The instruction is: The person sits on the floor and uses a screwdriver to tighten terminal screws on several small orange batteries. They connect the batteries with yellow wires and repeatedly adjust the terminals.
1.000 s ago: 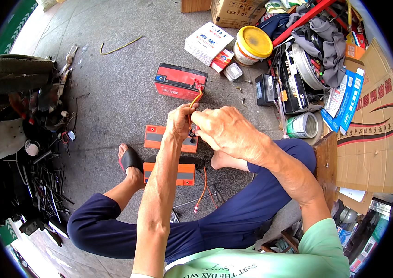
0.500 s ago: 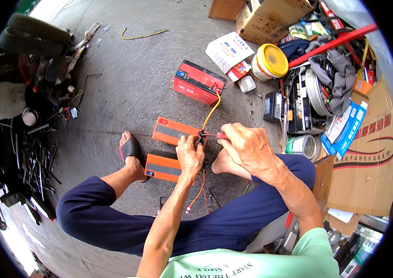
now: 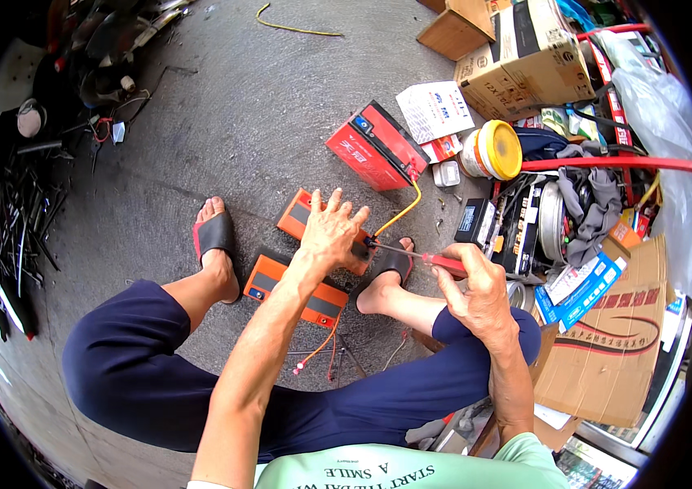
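Note:
My right hand (image 3: pixel 478 295) grips the red handle of a screwdriver (image 3: pixel 446 263). Its thin shaft points left to the terminal end of an orange battery (image 3: pixel 293 215) with a dark grey stripe. Over that battery my left hand (image 3: pixel 328 232) is spread, fingers stretched out; whether its palm presses on the top is hidden. A yellow wire (image 3: pixel 401 217) runs from this terminal end up to a red battery (image 3: pixel 377 148) with a black lid. Nearer me lies a second orange battery (image 3: pixel 320 300), partly behind my left forearm, with an orange wire (image 3: pixel 319 352) at its right end.
At the right stand a white tub with a yellow lid (image 3: pixel 502 150), cardboard boxes (image 3: pixel 525 69), a small black battery (image 3: pixel 474 220) and a flat cardboard sheet (image 3: pixel 607 350). Metal rods and tools (image 3: pixel 24 200) are heaped at the left. A yellow cord (image 3: pixel 297 30) lies far off.
My left hand has opened from its closed hold at the terminal and spread over the battery. My right hand has drawn back right and nearer with the screwdriver. The view has shifted.

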Demonstrator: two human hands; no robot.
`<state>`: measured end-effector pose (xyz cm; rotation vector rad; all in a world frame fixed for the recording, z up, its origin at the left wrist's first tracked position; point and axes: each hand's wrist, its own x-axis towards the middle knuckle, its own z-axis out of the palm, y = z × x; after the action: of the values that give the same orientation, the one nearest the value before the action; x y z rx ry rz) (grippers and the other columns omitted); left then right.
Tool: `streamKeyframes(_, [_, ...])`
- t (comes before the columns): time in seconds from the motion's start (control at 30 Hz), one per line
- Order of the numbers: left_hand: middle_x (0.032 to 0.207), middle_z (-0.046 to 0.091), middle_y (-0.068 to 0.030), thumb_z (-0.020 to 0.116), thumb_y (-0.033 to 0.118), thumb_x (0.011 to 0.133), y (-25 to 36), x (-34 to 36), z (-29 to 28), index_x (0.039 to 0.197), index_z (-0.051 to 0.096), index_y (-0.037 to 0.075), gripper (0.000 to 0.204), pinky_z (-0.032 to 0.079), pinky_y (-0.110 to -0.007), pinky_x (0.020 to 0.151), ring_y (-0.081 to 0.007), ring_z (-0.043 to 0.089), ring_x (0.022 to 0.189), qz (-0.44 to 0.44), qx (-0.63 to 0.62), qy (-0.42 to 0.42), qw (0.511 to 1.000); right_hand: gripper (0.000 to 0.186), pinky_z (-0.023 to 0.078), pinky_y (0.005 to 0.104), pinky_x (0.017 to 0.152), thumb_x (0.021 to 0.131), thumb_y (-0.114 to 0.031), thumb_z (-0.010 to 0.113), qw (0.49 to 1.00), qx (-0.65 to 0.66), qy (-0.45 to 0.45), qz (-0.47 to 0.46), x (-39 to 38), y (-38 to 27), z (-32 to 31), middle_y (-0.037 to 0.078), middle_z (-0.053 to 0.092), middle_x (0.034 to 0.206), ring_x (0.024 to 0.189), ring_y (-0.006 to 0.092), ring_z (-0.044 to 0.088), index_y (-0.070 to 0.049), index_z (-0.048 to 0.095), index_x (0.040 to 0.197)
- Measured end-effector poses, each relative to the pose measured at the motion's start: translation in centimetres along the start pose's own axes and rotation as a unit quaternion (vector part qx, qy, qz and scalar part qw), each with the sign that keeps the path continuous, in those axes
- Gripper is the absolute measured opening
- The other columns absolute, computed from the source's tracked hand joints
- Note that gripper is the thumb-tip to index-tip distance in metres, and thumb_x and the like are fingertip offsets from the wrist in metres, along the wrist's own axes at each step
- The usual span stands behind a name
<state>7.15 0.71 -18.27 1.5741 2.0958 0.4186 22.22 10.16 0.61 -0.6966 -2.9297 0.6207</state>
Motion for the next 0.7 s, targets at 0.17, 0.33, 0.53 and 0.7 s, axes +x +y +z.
streamKeyframes(0.17, [0.128, 0.051, -0.0091, 0.086, 0.04, 0.043, -0.6, 0.0, -0.6, 0.124, 0.055, 0.02, 0.088, 0.009, -0.062, 0.109, -0.0339, 0.029, 0.134, 0.034, 0.021, -0.09, 0.995, 0.022, 0.05, 0.0339, 0.055, 0.075, -0.005, 0.071, 0.999, -0.03, -0.014, -0.006, 0.8, -0.8, 0.2, 0.012, 0.063, 0.08, 0.066, 0.0282, 0.065, -0.001, 0.056, 0.09])
streamKeyframes(0.33, [0.109, 0.062, -0.012, 0.077, 0.038, 0.058, -1.2, 2.8, -1.3, 0.107, 0.067, 0.016, 0.054, 0.015, -0.06, 0.106, -0.0282, 0.045, 0.123, -0.023, -0.143, -0.158, 0.977, 0.025, 0.051, 0.033, 0.054, 0.072, -0.004, 0.074, 0.995, -0.078, -0.053, -0.034, 0.9, -1.6, 0.1, 0.014, 0.064, 0.072, 0.064, 0.0286, 0.067, 0.001, 0.056, 0.088])
streamKeyframes(0.53, [0.071, 0.066, -0.0147, 0.071, 0.029, 0.076, 0.4, 4.7, -0.4, 0.083, 0.072, 0.006, 0.025, 0.05, -0.039, 0.068, -0.0286, 0.065, 0.072, -0.028, -0.279, -0.09, 0.956, 0.027, 0.05, 0.0327, 0.052, 0.07, -0.005, 0.073, 0.991, -0.09, -0.078, -0.056, 1.6, -0.9, -0.8, 0.014, 0.063, 0.08, 0.064, 0.0279, 0.065, 0.0, 0.056, 0.09])
streamKeyframes(0.7, [0.071, 0.067, -0.0129, 0.07, 0.022, 0.076, -0.3, 5.0, 0.6, 0.084, 0.071, 0.005, 0.019, 0.05, -0.038, 0.066, -0.0273, 0.066, 0.07, -0.032, -0.25, -0.04, 0.967, 0.028, 0.049, 0.0333, 0.051, 0.07, -0.007, 0.071, 0.991, -0.073, -0.067, -0.086, 1.9, -0.4, -1.0, 0.012, 0.059, 0.088, 0.066, 0.0271, 0.063, -0.001, 0.055, 0.092])
